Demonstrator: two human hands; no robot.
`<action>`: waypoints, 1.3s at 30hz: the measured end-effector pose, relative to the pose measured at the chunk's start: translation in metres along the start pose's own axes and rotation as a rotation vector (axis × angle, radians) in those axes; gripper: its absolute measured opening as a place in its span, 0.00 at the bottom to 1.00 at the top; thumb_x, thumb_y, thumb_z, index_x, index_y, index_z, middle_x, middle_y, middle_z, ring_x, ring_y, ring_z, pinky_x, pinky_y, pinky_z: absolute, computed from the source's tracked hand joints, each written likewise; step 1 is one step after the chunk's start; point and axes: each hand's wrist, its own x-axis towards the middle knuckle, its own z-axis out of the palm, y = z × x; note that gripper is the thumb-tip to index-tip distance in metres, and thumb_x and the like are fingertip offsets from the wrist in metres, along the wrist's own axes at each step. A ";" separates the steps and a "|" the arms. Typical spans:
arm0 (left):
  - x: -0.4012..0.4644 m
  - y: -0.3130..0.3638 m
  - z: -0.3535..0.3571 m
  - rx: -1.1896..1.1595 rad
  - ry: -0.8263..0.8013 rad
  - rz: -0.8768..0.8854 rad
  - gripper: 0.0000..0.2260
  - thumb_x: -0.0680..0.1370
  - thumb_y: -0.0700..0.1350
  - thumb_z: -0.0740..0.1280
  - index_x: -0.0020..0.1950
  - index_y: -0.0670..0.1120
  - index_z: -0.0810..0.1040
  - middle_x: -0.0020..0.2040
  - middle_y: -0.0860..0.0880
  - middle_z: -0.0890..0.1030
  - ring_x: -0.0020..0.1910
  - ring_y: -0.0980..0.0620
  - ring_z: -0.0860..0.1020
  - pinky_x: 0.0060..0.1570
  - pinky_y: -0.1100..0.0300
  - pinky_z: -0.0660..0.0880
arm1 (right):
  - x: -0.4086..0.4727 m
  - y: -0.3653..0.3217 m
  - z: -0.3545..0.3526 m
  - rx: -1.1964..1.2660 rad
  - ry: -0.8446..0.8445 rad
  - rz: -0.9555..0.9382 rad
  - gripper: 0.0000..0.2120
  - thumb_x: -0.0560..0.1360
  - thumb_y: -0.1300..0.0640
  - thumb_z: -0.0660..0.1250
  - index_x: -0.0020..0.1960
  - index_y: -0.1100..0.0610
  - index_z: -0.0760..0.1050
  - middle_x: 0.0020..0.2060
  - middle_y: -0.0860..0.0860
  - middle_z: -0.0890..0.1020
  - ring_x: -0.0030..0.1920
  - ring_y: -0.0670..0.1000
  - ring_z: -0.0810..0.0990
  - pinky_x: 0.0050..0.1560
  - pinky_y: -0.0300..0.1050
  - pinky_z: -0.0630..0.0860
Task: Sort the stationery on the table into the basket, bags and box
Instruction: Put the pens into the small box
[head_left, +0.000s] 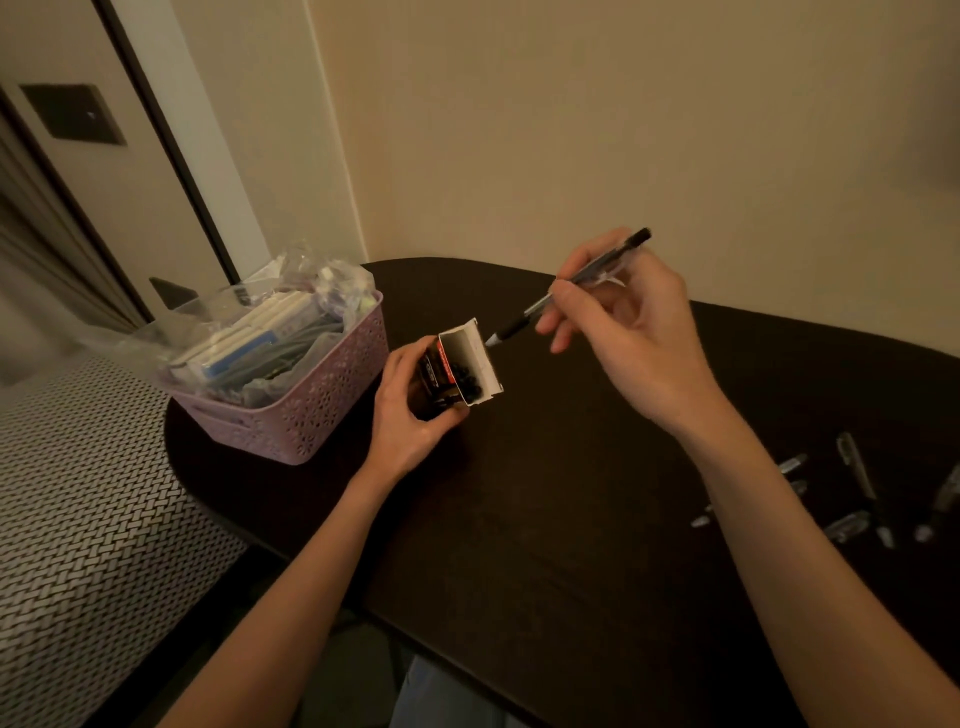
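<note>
Our left hand (410, 415) holds the open box (462, 366). Our right hand (618, 332) pinches a pen (566, 288), tip near the box. More pens (852, 488) lie on the table (545, 493).

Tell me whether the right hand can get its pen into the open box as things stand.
Probably yes. The right hand pinches the pen with its tip just off the open mouth of the box, which the left hand holds tilted toward it. Nothing lies between them, though pens already inside may crowd it.
</note>
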 end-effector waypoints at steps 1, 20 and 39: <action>-0.004 0.004 0.002 -0.003 -0.013 0.007 0.33 0.67 0.53 0.74 0.70 0.53 0.68 0.67 0.50 0.69 0.68 0.53 0.69 0.65 0.43 0.71 | -0.005 -0.004 -0.001 -0.014 -0.030 -0.016 0.04 0.78 0.66 0.62 0.51 0.60 0.71 0.43 0.55 0.78 0.41 0.50 0.82 0.40 0.42 0.80; -0.015 0.025 0.014 0.007 -0.049 -0.020 0.34 0.65 0.54 0.73 0.69 0.60 0.66 0.66 0.54 0.68 0.66 0.60 0.68 0.66 0.46 0.71 | -0.011 0.031 0.002 -0.538 -0.169 -0.039 0.10 0.73 0.61 0.70 0.53 0.52 0.77 0.51 0.45 0.75 0.46 0.39 0.77 0.44 0.30 0.76; -0.012 0.025 0.015 0.003 -0.080 -0.054 0.35 0.65 0.55 0.73 0.71 0.57 0.67 0.65 0.53 0.69 0.66 0.58 0.69 0.65 0.46 0.71 | -0.013 0.029 0.000 -0.563 -0.178 -0.203 0.09 0.74 0.60 0.69 0.54 0.55 0.80 0.48 0.47 0.81 0.44 0.43 0.79 0.44 0.35 0.78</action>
